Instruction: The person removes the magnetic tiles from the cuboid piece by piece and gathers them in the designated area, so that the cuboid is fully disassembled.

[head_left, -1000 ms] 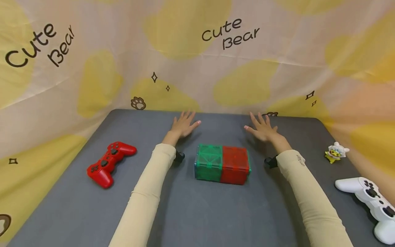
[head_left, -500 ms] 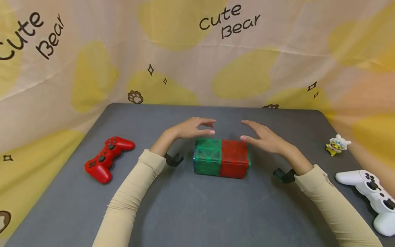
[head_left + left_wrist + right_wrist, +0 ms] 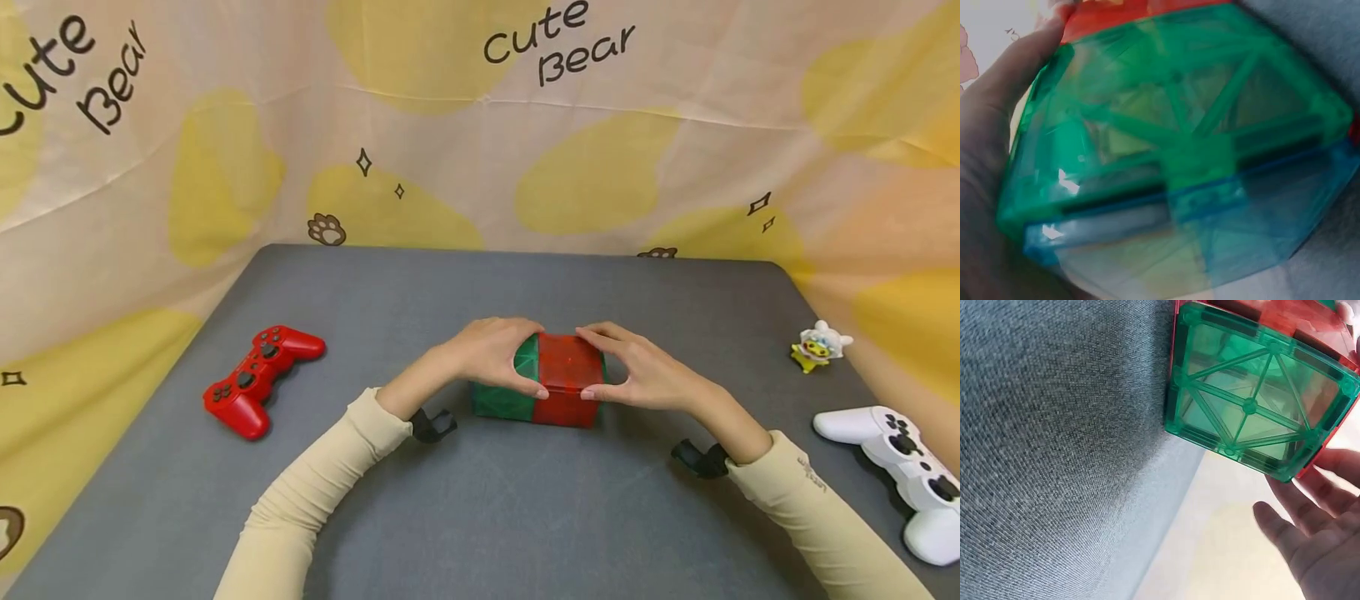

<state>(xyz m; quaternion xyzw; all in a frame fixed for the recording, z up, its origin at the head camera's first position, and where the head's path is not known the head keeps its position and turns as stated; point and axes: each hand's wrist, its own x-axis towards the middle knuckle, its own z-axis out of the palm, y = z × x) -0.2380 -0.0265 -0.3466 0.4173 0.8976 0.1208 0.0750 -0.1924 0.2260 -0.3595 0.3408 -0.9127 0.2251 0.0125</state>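
A box of see-through magnetic tiles [image 3: 570, 358] rests on the grey tabletop, its left half green and its right half red. My left hand [image 3: 487, 354] spans the green half, thumb along the front and fingers over the far top edge. Across the red half reaches my right hand [image 3: 645, 367], its thumb at the front and its fingertips at the back edge. A blue end tile [image 3: 1266, 212] closes the box's left side in the left wrist view. The right wrist view shows a green end tile [image 3: 1241, 394] with crossing ribs, and fingers [image 3: 1297, 503] touching the red edge beside it.
On the left of the grey table [image 3: 480, 517] lies a red game controller [image 3: 264, 379]. A white game controller [image 3: 903, 475] is at the right edge, with a small yellow and white figurine [image 3: 819, 346] behind it. A printed cloth [image 3: 450, 142] hangs behind.
Both hands have come in from the far side of the table, where they were spread flat, and now hold the box from either side. The box stays in place.
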